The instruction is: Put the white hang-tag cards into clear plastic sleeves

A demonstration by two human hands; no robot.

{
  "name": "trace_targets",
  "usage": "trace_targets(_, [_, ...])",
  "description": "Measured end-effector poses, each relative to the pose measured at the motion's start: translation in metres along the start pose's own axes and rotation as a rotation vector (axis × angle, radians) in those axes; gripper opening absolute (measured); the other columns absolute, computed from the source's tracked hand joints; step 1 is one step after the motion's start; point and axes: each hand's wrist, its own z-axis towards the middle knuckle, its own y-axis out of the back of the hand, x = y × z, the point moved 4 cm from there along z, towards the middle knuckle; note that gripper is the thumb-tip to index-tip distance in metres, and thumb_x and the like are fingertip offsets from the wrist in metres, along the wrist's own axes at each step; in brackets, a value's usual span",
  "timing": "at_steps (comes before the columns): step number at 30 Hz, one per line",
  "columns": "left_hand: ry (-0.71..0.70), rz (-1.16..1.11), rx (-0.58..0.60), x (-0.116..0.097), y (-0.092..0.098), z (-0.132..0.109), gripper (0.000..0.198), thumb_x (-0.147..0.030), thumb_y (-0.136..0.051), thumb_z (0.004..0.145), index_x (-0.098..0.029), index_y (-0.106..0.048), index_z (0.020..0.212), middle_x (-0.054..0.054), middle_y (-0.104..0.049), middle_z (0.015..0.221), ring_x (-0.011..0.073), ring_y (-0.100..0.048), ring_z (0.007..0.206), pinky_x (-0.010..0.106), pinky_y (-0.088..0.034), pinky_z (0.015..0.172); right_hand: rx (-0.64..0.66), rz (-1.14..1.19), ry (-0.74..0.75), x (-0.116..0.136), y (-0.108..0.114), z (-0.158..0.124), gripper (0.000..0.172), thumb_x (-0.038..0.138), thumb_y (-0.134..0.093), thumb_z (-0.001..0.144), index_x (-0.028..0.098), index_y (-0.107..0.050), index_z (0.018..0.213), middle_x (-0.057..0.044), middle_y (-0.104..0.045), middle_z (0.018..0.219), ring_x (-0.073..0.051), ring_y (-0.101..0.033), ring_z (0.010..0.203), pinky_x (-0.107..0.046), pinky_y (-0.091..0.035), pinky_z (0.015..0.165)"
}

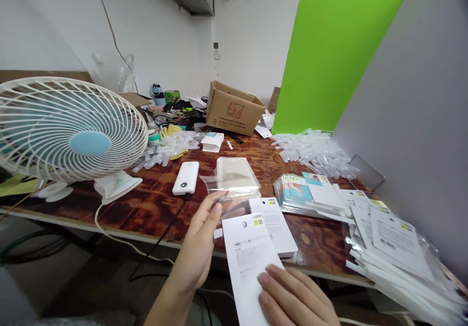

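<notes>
The right hand [294, 297] pinches a white printed card [248, 267] at its lower edge; the card looks light and fairly stiff, best held by its edges. The raised left hand [195, 240] beside it shows no clear grip, near clear plastic sleeves [234, 177] on the wood-grain table [157, 209].

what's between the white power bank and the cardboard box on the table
The head view shows a small white box lying on the tabletop between them.
</notes>
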Motion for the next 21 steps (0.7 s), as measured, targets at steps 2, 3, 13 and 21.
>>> trace_targets(2, [0.038,-0.015,-0.002,0.002,-0.004,-0.006,0.042,-0.042,-0.063,0.083,-0.022,-0.057,0.119,0.012,-0.072,0.112,0.0289,-0.065,0.108,0.036,-0.051,0.087,-0.008,0.001,-0.021,-0.002,-0.004,0.004,0.029,0.020,-0.041,0.098,0.021,-0.070,0.094,0.002,-0.073,0.102,-0.014,-0.062,0.112,-0.028,-0.040,0.109])
trace_targets(3, [0.067,-0.024,0.022,0.005,-0.007,-0.009,0.042,-0.042,-0.063,0.083,-0.022,-0.057,0.120,0.011,-0.072,0.113,0.0290,-0.065,0.109,0.036,-0.052,0.087,-0.002,0.005,-0.029,-0.003,-0.006,0.005,0.029,0.020,-0.040,0.098,0.020,-0.069,0.097,0.001,-0.072,0.104,-0.015,-0.060,0.115,-0.029,-0.040,0.109])
trace_targets(13, [0.202,-0.112,0.128,0.049,-0.010,-0.045,0.047,-0.041,-0.063,0.084,-0.025,-0.059,0.128,0.009,-0.065,0.128,0.0281,-0.055,0.124,0.039,-0.042,0.105,0.051,0.044,-0.125,-0.013,-0.014,-0.005,0.031,0.026,-0.042,0.098,0.013,-0.063,0.117,-0.014,-0.063,0.122,-0.025,-0.053,0.123,-0.037,-0.053,0.092])
trace_targets(21, [0.201,-0.021,0.221,0.050,-0.010,-0.051,0.043,-0.043,-0.065,0.082,-0.026,-0.065,0.122,0.009,-0.067,0.126,0.0297,-0.055,0.123,0.044,-0.039,0.108,-0.069,-0.090,-0.184,-0.011,-0.014,-0.006,0.026,0.025,-0.058,0.090,0.017,-0.066,0.113,-0.013,-0.060,0.124,-0.025,-0.055,0.115,-0.037,-0.049,0.091])
